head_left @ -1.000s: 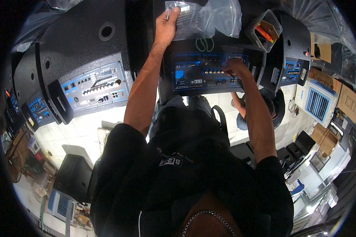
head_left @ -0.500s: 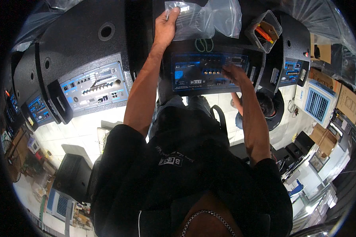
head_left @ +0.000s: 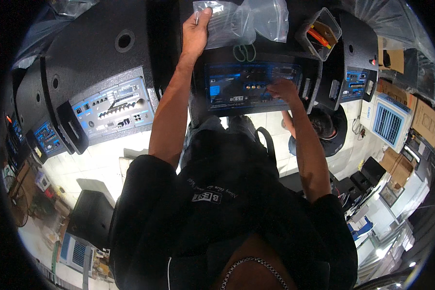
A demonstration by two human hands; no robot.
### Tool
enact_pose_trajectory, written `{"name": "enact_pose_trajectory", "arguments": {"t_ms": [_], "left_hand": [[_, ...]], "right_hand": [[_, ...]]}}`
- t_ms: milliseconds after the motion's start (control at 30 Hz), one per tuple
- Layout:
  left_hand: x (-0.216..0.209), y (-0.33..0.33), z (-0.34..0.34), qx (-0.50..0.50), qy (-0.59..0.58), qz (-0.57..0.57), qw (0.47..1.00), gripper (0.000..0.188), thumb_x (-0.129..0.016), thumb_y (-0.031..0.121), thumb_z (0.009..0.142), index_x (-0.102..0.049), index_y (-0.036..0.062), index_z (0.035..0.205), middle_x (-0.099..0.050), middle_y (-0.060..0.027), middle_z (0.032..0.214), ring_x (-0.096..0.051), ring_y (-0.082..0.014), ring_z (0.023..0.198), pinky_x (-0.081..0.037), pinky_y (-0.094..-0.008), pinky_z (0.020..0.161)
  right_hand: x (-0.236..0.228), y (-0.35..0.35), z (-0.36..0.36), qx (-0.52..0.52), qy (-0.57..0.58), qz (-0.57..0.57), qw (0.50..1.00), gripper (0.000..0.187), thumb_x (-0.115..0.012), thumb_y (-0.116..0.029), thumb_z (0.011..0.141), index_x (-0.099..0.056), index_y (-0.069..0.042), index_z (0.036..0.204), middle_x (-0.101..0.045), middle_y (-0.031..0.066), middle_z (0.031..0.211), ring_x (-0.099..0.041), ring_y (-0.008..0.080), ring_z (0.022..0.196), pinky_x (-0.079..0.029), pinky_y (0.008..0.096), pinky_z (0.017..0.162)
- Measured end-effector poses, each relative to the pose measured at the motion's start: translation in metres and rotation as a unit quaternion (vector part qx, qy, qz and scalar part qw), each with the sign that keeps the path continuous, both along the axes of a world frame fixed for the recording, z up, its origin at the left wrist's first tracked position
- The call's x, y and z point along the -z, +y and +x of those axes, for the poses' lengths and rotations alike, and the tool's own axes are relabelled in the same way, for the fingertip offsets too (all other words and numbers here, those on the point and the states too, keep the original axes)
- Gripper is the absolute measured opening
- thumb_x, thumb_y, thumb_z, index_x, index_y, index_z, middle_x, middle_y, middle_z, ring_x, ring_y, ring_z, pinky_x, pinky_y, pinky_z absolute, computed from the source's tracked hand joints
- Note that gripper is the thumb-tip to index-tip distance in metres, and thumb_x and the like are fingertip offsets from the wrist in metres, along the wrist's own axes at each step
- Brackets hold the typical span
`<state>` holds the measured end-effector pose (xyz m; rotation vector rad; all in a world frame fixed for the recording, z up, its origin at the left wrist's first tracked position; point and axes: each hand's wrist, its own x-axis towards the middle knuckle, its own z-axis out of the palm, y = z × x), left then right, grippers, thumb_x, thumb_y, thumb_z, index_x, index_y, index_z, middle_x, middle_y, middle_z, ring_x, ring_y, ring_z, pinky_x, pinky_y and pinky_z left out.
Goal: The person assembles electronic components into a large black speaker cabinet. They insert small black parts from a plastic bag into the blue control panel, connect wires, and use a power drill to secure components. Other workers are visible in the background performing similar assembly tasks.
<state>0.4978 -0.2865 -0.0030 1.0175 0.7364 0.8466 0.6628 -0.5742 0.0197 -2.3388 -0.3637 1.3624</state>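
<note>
My left hand (head_left: 195, 35) is closed on the edge of a clear plastic bag (head_left: 224, 26), with the thumb on top. The bag lies on the black speaker cabinet (head_left: 314, 67) in front of me, and what is in it is hard to make out. My right hand (head_left: 282, 90) is at the cabinet's blue and black control panel (head_left: 222, 79), its fingers drawn together beside a row of small knobs (head_left: 254, 87). Whatever those fingers pinch is too small to see. Between the bag and the panel sit the green handles of scissors (head_left: 244, 52).
A clear box (head_left: 319, 54) with an orange-red tool (head_left: 320, 36) rests on the cabinet's right. More speakers (head_left: 67, 67) stand at left and right. Another person (head_left: 326, 128) is low down beyond my right forearm. An air cooler (head_left: 389, 121) and cartons (head_left: 426, 123) stand far right.
My right hand has come slightly lower and left on the panel, its fingers now clearer. The left hand still grips the bag. The whole view has shifted slightly.
</note>
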Motion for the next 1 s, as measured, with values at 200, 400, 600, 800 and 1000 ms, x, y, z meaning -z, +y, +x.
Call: {"name": "enact_pose_trajectory", "arguments": {"t_ms": [200,400,600,800,1000], "left_hand": [[-0.003,-0.001,-0.001,0.012,-0.003,-0.008,1.000,0.031,-0.057,0.032,0.094,-0.066,0.0026,0.095,-0.065,-0.0006,0.082,-0.056,-0.0067,0.072,-0.046,-0.0238,0.066],[0.002,0.002,-0.001,0.019,0.010,0.009,1.000,0.030,-0.055,0.031,0.095,-0.065,0.0031,0.092,-0.066,-0.0021,0.083,-0.059,-0.0077,0.073,-0.049,-0.0245,0.065],[0.004,0.004,0.000,0.019,0.021,0.008,1.000,0.031,-0.056,0.032,0.094,-0.065,0.0027,0.093,-0.066,-0.0022,0.084,-0.058,-0.0081,0.074,-0.048,-0.0253,0.068],[0.006,0.003,0.000,0.029,-0.009,-0.016,0.999,0.034,-0.057,0.034,0.093,-0.066,0.0012,0.096,-0.065,-0.0016,0.083,-0.055,-0.0081,0.075,-0.045,-0.0254,0.070],[0.003,0.002,0.001,0.022,-0.008,-0.019,1.000,0.033,-0.056,0.032,0.094,-0.066,0.0011,0.096,-0.065,-0.0015,0.083,-0.055,-0.0073,0.074,-0.045,-0.0241,0.068]], "right_hand": [[0.034,-0.015,-0.021,0.275,0.088,0.138,0.947,0.014,-0.066,-0.006,0.083,-0.053,-0.002,0.088,-0.063,0.0088,0.071,-0.062,0.0163,0.060,-0.053,0.0281,0.057],[0.076,-0.011,-0.043,0.268,0.004,0.349,0.898,0.015,-0.065,-0.007,0.083,-0.054,0.001,0.090,-0.063,0.0101,0.070,-0.064,0.0187,0.062,-0.056,0.0307,0.060],[0.019,0.020,-0.024,0.249,-0.140,0.121,0.951,0.026,-0.069,-0.019,0.082,-0.060,0.003,0.090,-0.062,0.0090,0.064,-0.060,0.0161,0.051,-0.049,0.0279,0.045],[0.022,-0.023,0.006,0.307,-0.006,0.049,0.950,0.029,-0.069,-0.028,0.083,-0.062,0.001,0.087,-0.059,0.0067,0.062,-0.048,0.0125,0.043,-0.036,0.0283,0.037],[0.033,-0.035,-0.005,0.405,0.041,0.053,0.912,0.029,-0.067,-0.030,0.086,-0.061,-0.003,0.089,-0.059,0.0067,0.071,-0.050,0.0117,0.050,-0.032,0.0263,0.036]]}}
